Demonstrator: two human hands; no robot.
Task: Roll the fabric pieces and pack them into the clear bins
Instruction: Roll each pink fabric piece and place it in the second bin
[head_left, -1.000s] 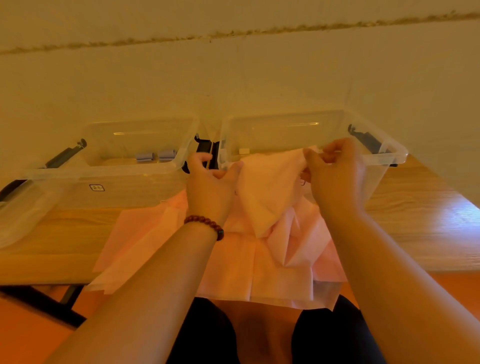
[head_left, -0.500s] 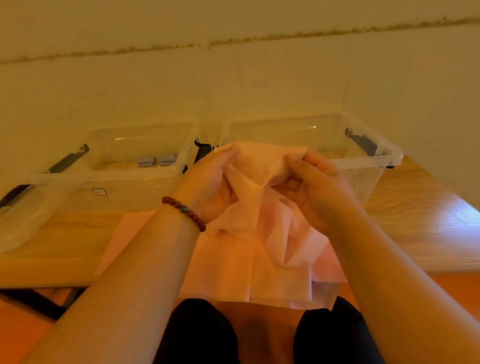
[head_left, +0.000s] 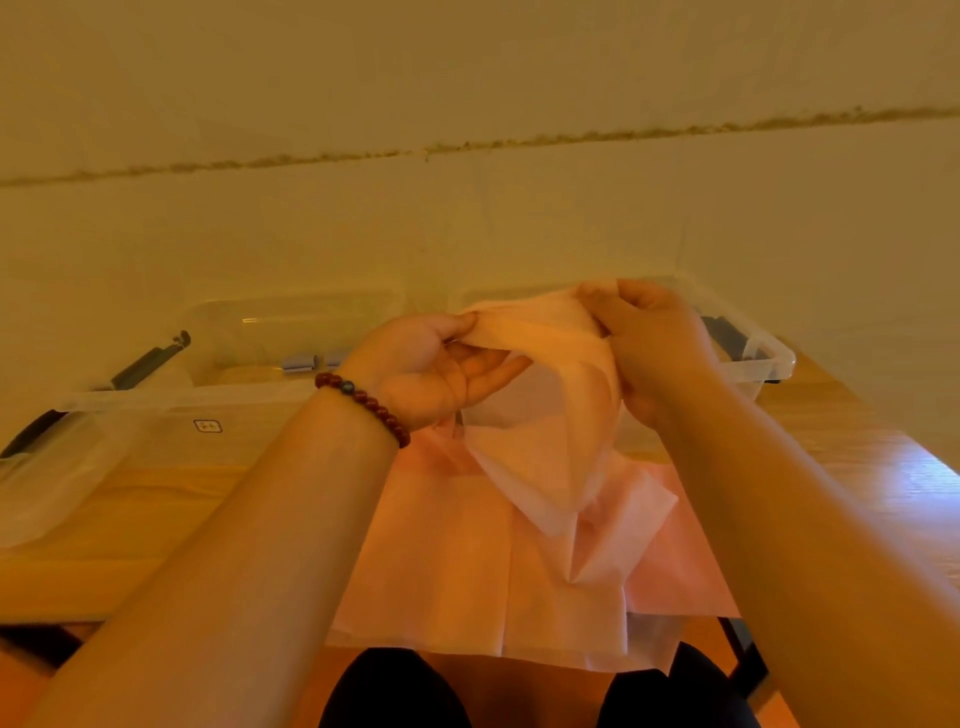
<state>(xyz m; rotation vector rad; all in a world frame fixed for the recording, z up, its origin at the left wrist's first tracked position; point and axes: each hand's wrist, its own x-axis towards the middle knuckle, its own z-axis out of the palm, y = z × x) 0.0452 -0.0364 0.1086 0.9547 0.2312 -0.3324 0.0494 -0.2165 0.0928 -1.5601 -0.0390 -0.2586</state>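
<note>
At ten o'clock the left bin (head_left: 291, 332) stands open. The left hand (head_left: 431, 369), palm up, pinches the lifted fabric piece (head_left: 540, 364) with its thumb, its other fingers loosely spread beneath. It should turn evenly with the right hand (head_left: 654, 348), whose curled fingers pinch the top edge at one o'clock, so the roll winds tight above the fabric stack (head_left: 467, 561). Cloth and hands hide most of the right bin (head_left: 769, 358), so I cannot tell its contents.

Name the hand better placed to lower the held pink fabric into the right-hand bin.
Right, probably. The right hand grips the pink fabric directly in front of the right-hand bin; the left hand pinches its edge farther from that bin.
</note>
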